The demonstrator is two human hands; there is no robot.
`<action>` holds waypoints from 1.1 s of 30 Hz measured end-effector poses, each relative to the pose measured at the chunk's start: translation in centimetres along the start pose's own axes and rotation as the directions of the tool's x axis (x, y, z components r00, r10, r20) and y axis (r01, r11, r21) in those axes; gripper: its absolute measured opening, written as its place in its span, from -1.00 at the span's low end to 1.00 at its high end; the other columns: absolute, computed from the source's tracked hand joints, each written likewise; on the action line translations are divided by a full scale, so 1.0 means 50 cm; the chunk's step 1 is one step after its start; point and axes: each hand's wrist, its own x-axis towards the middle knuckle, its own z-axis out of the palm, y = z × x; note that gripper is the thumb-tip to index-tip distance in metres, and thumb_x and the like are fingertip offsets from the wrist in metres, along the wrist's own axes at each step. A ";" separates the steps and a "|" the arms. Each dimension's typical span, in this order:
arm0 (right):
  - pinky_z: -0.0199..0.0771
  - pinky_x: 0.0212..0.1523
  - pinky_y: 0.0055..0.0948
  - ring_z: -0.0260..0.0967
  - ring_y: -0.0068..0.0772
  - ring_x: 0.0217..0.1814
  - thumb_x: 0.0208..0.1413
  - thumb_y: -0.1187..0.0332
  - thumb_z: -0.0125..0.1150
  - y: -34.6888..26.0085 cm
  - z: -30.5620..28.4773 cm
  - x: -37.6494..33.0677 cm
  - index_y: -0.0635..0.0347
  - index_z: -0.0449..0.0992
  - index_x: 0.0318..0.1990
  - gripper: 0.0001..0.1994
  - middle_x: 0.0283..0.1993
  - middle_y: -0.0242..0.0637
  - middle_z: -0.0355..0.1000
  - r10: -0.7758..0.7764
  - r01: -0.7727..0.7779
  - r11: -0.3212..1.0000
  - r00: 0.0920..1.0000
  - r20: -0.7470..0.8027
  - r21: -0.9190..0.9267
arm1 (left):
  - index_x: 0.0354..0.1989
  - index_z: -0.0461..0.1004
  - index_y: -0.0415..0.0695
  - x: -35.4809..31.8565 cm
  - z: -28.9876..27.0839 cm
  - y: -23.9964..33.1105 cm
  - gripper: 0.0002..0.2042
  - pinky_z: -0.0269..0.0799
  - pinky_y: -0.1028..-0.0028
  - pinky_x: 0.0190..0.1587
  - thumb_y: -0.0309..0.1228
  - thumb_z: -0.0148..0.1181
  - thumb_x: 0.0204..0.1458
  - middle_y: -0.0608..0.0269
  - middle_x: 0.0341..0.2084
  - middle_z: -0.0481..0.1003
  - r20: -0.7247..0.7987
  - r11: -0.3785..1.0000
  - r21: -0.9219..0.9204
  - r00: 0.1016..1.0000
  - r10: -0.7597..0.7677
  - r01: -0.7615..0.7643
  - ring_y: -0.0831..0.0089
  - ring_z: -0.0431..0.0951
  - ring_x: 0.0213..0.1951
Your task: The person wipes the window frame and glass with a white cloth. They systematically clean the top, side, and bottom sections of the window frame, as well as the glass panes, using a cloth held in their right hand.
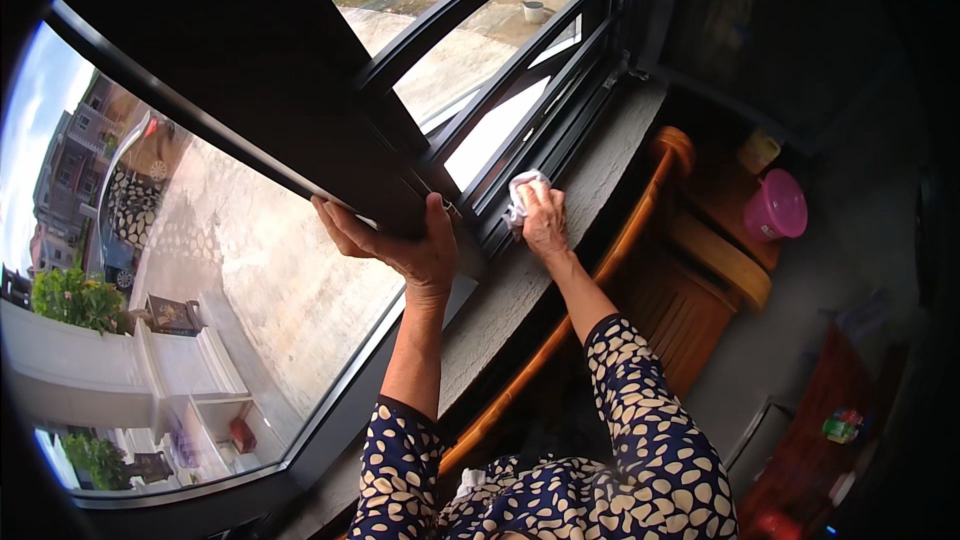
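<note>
My right hand presses a crumpled white cloth against the dark window track, its fingers bunched over the cloth. To the left, my left hand grips the lower part of a wide dark window frame. The thumb is on the near side and the fingers reach round toward the glass; part of the grip is hidden. A rough grey sill runs beside the track, under my right wrist.
Dark bars cross the window opening. A wooden bench stands close along the sill on the right, near a pink bucket and a yellow container. A reddish table is at the lower right. Outside lies a paved yard.
</note>
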 end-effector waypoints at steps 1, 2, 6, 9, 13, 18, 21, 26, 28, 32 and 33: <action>0.24 0.05 -0.14 0.22 0.03 -0.02 -0.06 0.42 0.16 0.000 -0.011 0.025 0.10 0.41 -0.02 -0.64 0.05 -0.16 0.30 0.082 -0.083 0.996 0.996 0.045 0.035 | 0.35 -0.40 -0.20 0.000 -0.002 -0.003 -0.03 -0.25 -0.09 0.29 -0.03 0.17 0.01 -0.23 0.25 -0.23 -0.008 1.000 -0.005 1.000 0.000 0.000 -0.12 -0.27 0.33; 0.24 0.05 -0.14 0.22 0.02 -0.01 -0.02 0.41 0.12 0.012 -0.035 0.046 0.11 0.41 -0.01 -0.65 0.06 -0.14 0.29 0.172 -0.176 0.983 0.982 0.083 0.049 | 0.35 -0.40 -0.19 -0.001 0.002 0.002 -0.03 -0.25 -0.09 0.29 -0.03 0.17 0.00 -0.23 0.24 -0.23 -0.013 1.000 -0.030 1.000 -0.005 0.005 -0.12 -0.27 0.33; 0.30 0.09 -0.11 0.28 0.08 0.05 -0.06 0.45 0.05 0.006 -0.053 0.092 0.19 0.38 0.03 -0.59 0.05 -0.01 0.27 0.495 -0.531 0.574 0.831 0.253 0.623 | 0.35 -0.41 -0.19 -0.005 0.006 -0.002 -0.02 -0.25 -0.09 0.28 -0.05 0.19 0.00 -0.26 0.25 -0.25 0.001 1.000 0.001 1.000 0.030 -0.030 -0.14 -0.28 0.33; 0.34 0.07 -0.18 0.25 0.00 0.07 -0.04 0.51 0.07 -0.147 -0.108 0.063 0.25 0.38 0.06 -0.58 0.07 -0.06 0.25 0.242 -0.034 0.785 0.936 -0.256 0.618 | 0.35 -0.41 -0.21 -0.005 -0.007 -0.013 -0.03 -0.25 -0.10 0.28 -0.11 0.21 0.00 -0.27 0.26 -0.27 0.009 1.000 -0.021 1.000 0.022 -0.022 -0.16 -0.28 0.33; 0.27 0.09 -0.26 0.18 -0.11 0.01 -0.06 0.60 0.06 -0.230 -0.156 0.049 0.11 0.39 0.08 -0.54 0.06 -0.26 0.28 -0.295 0.327 0.928 0.938 -0.183 0.181 | 0.35 -0.40 -0.22 0.000 -0.004 0.008 -0.03 -0.25 -0.09 0.28 -0.16 0.23 0.00 -0.28 0.27 -0.29 0.020 1.000 -0.026 1.000 0.004 -0.003 -0.17 -0.27 0.32; 0.25 0.07 -0.24 0.16 -0.10 -0.02 -0.09 0.61 0.06 -0.211 -0.128 0.059 0.07 0.43 -0.01 -0.59 0.07 -0.34 0.31 -0.377 0.382 0.921 0.924 -0.072 0.081 | 0.34 -0.39 -0.26 -0.004 0.003 0.002 -0.02 -0.27 -0.07 0.29 -0.14 0.23 -0.01 -0.28 0.27 -0.28 0.003 1.000 -0.024 1.000 0.001 -0.001 -0.16 -0.26 0.32; 0.25 0.02 -0.25 0.20 -0.10 -0.09 -0.05 0.60 0.02 -0.193 -0.134 0.092 0.08 0.44 -0.02 -0.61 0.05 -0.29 0.34 -0.372 0.378 0.925 0.923 -0.102 0.046 | 0.34 -0.37 -0.28 -0.004 0.006 0.003 -0.04 -0.27 -0.06 0.29 -0.11 0.21 0.00 -0.27 0.27 -0.26 -0.009 1.000 -0.020 1.000 0.016 -0.016 -0.15 -0.25 0.32; 0.29 0.04 -0.30 0.25 -0.13 -0.08 0.00 0.53 0.07 -0.131 -0.173 0.166 0.30 0.38 0.05 -0.61 0.05 -0.15 0.28 -0.145 0.146 0.987 0.989 -0.017 0.065 | 0.34 -0.34 -0.28 -0.003 0.005 0.007 -0.07 -0.25 -0.05 0.29 -0.05 0.15 0.04 -0.25 0.26 -0.22 -0.027 0.999 -0.035 1.000 -0.006 0.005 -0.12 -0.25 0.33; 0.38 -0.01 -0.28 0.31 -0.17 -0.07 0.05 0.44 0.12 -0.114 -0.168 0.171 0.34 0.37 0.03 -0.63 0.01 -0.10 0.26 0.118 -0.077 0.936 0.988 -0.101 0.342 | 0.34 -0.33 -0.27 -0.002 0.004 0.007 -0.08 -0.26 -0.04 0.30 -0.03 0.14 0.04 -0.23 0.27 -0.21 -0.027 0.999 -0.033 1.000 -0.015 0.014 -0.11 -0.25 0.33; 0.40 0.02 -0.28 0.27 -0.13 0.06 0.02 0.41 0.25 -0.239 -0.214 0.144 0.28 0.31 0.10 -0.54 0.06 -0.09 0.21 0.077 0.238 0.701 0.912 -0.404 0.672 | 0.35 -0.30 -0.25 -0.011 -0.002 -0.007 -0.09 -0.27 -0.04 0.30 -0.01 0.12 0.03 -0.18 0.28 -0.19 -0.043 0.999 -0.031 0.998 -0.045 0.044 -0.09 -0.23 0.33; 0.36 0.06 -0.26 0.23 -0.13 0.09 -0.03 0.41 0.31 -0.264 -0.220 0.146 0.23 0.34 0.10 -0.51 0.07 -0.12 0.21 -0.067 0.348 0.762 0.881 -0.468 0.546 | 0.35 -0.29 -0.24 -0.014 -0.001 -0.006 -0.09 -0.27 -0.03 0.30 0.00 0.12 0.03 -0.17 0.28 -0.19 -0.047 0.998 -0.045 0.997 -0.054 0.052 -0.09 -0.23 0.33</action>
